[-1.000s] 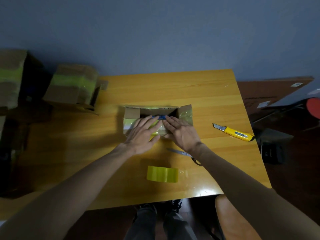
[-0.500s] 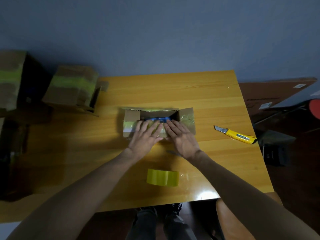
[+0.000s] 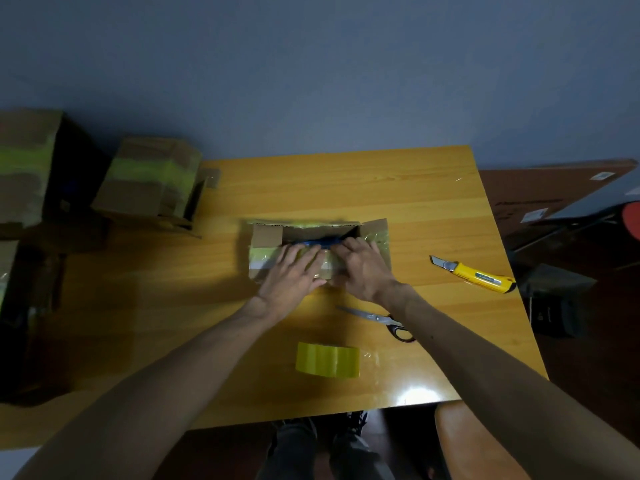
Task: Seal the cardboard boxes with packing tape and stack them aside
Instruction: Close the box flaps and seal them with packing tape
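On corrugated box (image 3: 265, 233) (open-topped, tape-glossed) | left hand (image 3: 291, 278), right hand (image 3: 363, 268) pressing

The background is filled by a plain blue-grey wall (image 3: 311, 64). A yellow wooden table (image 3: 346, 188) is placed before it, and a bright glare (image 3: 415, 394) is reflected on its glossy near edge. A dark brown floor (image 3: 588, 393) is seen on the right, where a flat brown board (image 3: 540, 192) is visible. An orange-brown seat (image 3: 460, 441) is seen at the table's near right corner. The room is dimly lit.
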